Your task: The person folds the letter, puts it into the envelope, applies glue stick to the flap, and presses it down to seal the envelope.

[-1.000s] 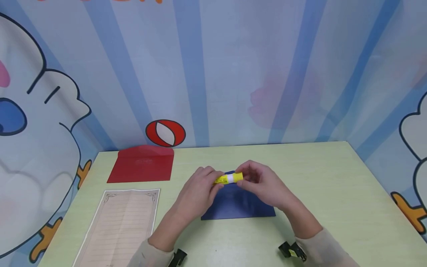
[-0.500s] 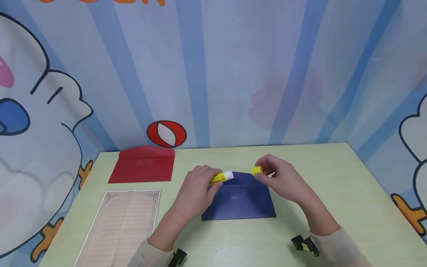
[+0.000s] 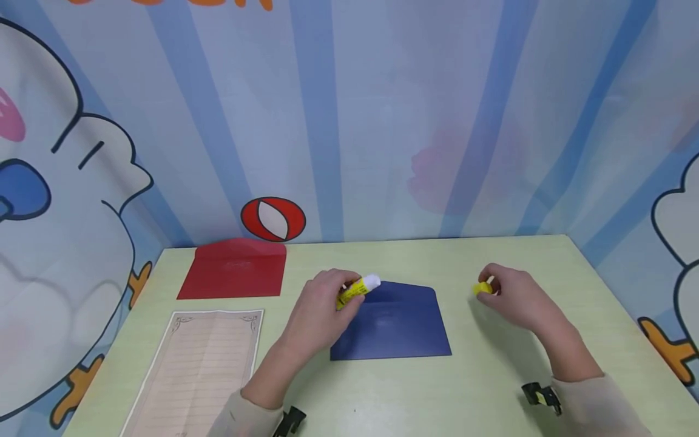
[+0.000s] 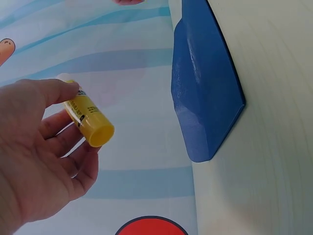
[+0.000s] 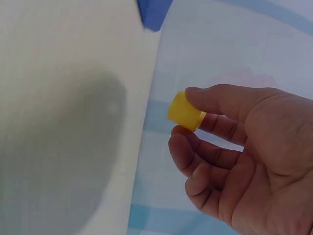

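Note:
My left hand (image 3: 319, 312) holds a yellow glue stick (image 4: 88, 115) between thumb and fingers, its white end uncovered and pointing up and right in the head view. Below and to the right of it lies a blue envelope (image 3: 398, 331) with its flap (image 3: 406, 291) folded out away from me. Off to the right, my right hand (image 3: 519, 297) pinches the yellow cap (image 5: 186, 112) of the glue stick between thumb and fingertips. That hand is above the table, with its shadow on the surface below.
A red envelope (image 3: 232, 276) lies at the back left of the table (image 3: 382, 394). In front of it is a lined sheet of paper (image 3: 202, 364) with a decorated border. A printed cartoon backdrop (image 3: 377, 121) rises behind the table's far edge.
The cap came off the glue stick, and my right hand carried it away to the right. My left hand stayed nearly in place, tilting the glue stick's white end up slightly.

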Action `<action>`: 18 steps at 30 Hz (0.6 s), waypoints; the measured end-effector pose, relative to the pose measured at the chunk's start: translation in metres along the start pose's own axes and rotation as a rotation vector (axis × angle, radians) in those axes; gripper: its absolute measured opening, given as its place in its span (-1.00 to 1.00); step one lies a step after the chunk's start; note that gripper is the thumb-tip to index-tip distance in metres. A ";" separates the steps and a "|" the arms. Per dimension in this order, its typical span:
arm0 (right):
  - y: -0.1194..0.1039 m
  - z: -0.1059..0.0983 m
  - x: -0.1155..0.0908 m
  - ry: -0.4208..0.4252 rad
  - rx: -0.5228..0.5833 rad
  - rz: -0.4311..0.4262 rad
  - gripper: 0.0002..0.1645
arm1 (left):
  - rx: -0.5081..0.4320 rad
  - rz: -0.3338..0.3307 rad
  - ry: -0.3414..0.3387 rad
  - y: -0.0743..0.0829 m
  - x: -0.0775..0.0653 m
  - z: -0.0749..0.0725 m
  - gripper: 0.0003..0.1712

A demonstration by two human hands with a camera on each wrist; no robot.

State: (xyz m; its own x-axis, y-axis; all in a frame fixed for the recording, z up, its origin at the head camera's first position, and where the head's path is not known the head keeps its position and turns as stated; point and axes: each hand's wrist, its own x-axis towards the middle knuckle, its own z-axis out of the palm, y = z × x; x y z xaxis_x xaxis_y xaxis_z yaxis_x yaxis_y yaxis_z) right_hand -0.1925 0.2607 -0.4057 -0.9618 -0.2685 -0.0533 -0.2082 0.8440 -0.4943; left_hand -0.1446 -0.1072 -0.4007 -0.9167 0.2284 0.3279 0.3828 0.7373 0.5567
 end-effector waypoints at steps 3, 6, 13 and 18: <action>0.014 0.000 -0.001 -0.031 -0.034 0.027 -0.65 | -0.062 -0.038 -0.023 0.001 0.000 0.000 -0.57; 0.024 0.000 -0.001 -0.055 -0.063 0.055 -0.66 | -0.127 -0.076 -0.038 0.001 0.000 -0.001 -0.56; 0.040 0.001 -0.002 -0.086 -0.109 0.099 -0.71 | -0.268 -0.151 -0.039 0.000 0.000 -0.003 -0.56; 0.045 0.001 -0.002 -0.101 -0.111 0.110 -0.71 | -0.352 -0.193 -0.026 -0.001 0.001 -0.004 -0.57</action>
State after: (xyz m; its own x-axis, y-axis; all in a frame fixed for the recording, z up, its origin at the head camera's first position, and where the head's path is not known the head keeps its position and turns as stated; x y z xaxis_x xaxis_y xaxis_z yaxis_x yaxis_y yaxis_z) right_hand -0.2001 0.2984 -0.4291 -0.9582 -0.2123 -0.1919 -0.1263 0.9154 -0.3821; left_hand -0.1452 -0.1099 -0.3976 -0.9765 0.1266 0.1745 0.2149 0.5063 0.8352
